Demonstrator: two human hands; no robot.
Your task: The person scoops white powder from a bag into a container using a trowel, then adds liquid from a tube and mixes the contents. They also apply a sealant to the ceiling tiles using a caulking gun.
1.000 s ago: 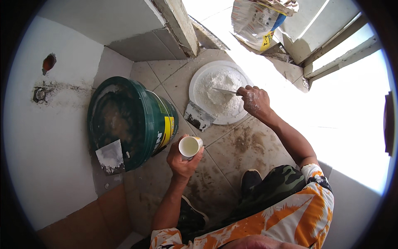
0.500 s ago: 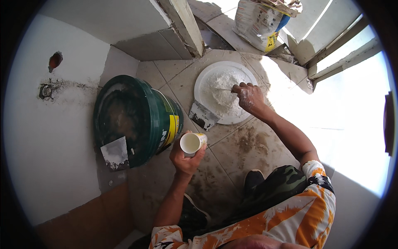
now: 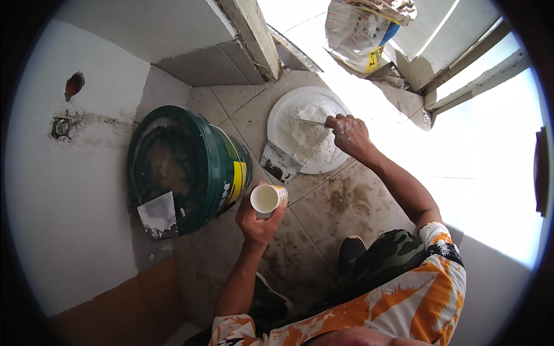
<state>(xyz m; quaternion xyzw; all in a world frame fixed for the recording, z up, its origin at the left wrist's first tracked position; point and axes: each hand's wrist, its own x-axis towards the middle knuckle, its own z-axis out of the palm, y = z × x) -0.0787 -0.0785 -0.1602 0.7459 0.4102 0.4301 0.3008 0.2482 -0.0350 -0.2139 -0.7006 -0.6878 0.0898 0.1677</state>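
My left hand [image 3: 259, 224] is wrapped round a paper cup [image 3: 266, 199], held upright with pale liquid or a pale inside showing. Over the white powder heap [image 3: 310, 137], my right hand [image 3: 350, 135] grips a thin metal-bladed tool [image 3: 310, 121]. Its blade reaches left into the powder; its handle is hidden in my fist. Powder dusts the back of that hand. Beneath the heap lies a round white lid or shallow tray [image 3: 277, 108]. A flat, powder-smeared scraper blade [image 3: 279, 163] rests at its near left rim.
To the left stands a green lidded bucket [image 3: 167, 167] bearing a second smeared flat blade [image 3: 157, 214]. An open bag [image 3: 360, 34] stands beyond the doorway at the far right. A door post [image 3: 251, 34] and a white wall [image 3: 81, 202] bound the stained tile floor [image 3: 323, 213].
The tool's blade has turned slightly, so more of its face shows, with my right hand still at the heap. The cup stays in my left hand. The view has shifted a little.
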